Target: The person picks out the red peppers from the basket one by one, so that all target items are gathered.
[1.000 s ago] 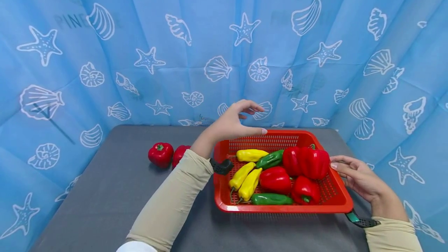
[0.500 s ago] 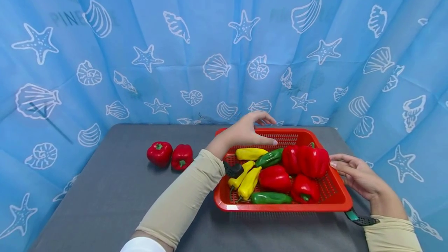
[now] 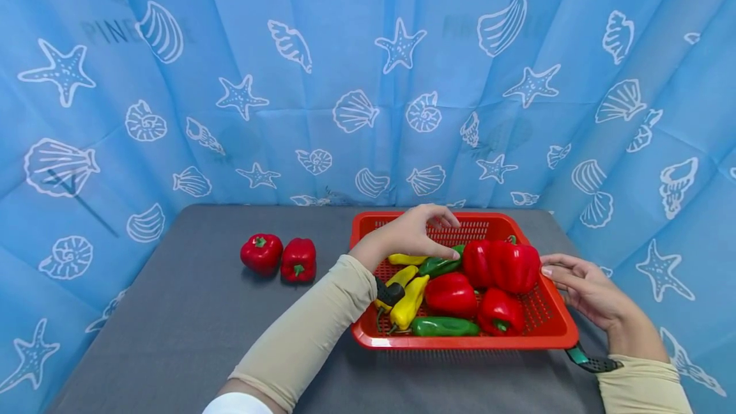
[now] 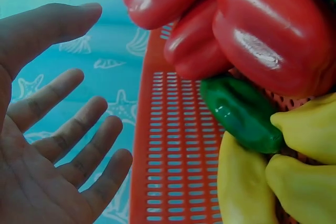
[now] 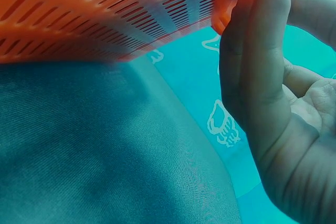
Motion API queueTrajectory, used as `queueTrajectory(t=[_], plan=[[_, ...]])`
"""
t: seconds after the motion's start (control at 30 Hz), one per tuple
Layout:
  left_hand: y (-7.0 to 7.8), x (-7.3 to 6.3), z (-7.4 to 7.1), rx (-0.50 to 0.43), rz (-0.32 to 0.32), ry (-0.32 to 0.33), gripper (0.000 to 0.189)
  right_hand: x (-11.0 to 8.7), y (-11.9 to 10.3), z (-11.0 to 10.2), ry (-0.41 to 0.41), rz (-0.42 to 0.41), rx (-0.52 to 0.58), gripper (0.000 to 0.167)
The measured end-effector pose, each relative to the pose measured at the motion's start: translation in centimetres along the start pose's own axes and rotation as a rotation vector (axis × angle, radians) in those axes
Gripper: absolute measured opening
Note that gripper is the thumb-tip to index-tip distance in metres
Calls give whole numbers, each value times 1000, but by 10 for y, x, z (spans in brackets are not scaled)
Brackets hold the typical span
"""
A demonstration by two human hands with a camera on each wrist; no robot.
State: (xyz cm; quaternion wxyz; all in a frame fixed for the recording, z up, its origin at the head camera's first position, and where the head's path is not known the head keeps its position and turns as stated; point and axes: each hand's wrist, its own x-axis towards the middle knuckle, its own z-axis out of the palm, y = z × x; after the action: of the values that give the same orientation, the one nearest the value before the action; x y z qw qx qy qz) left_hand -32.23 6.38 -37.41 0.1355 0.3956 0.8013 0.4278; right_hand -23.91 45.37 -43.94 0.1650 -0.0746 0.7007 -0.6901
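Observation:
A red perforated plastic basket (image 3: 460, 342) holds several red bell peppers (image 3: 451, 294), long yellow peppers (image 3: 411, 304) and long green peppers (image 3: 445, 326). Over its back left part hovers my left hand (image 3: 409, 234), fingers spread in a loose curve and holding nothing. In the head view its thumb overlaps the back green pepper (image 3: 439, 266); the left wrist view shows the palm and fingers bare of any object, apart from the green pepper (image 4: 239, 114). At the basket's right side, my right hand (image 3: 595, 292) pinches the rim, thumb on top and fingertips against the basket wall (image 5: 105, 3) from outside.
Two more red bell peppers, one (image 3: 261, 253) beside the other (image 3: 298, 260), stand on the grey table (image 3: 172, 312) left of the basket. A blue curtain (image 3: 368, 50) with white shells and starfish hangs right behind the table's back edge.
My left hand has moved right and down, from above the basket's back left corner to over its inside near the peppers. The right hand stays at the rim; basket and peppers keep their places.

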Motion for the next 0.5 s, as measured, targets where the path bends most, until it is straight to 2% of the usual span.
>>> queueTrajectory(t=[0.5], plan=[[-5,6,21,23,-39,-68,50,0,-1,1,6,7,2,31]])
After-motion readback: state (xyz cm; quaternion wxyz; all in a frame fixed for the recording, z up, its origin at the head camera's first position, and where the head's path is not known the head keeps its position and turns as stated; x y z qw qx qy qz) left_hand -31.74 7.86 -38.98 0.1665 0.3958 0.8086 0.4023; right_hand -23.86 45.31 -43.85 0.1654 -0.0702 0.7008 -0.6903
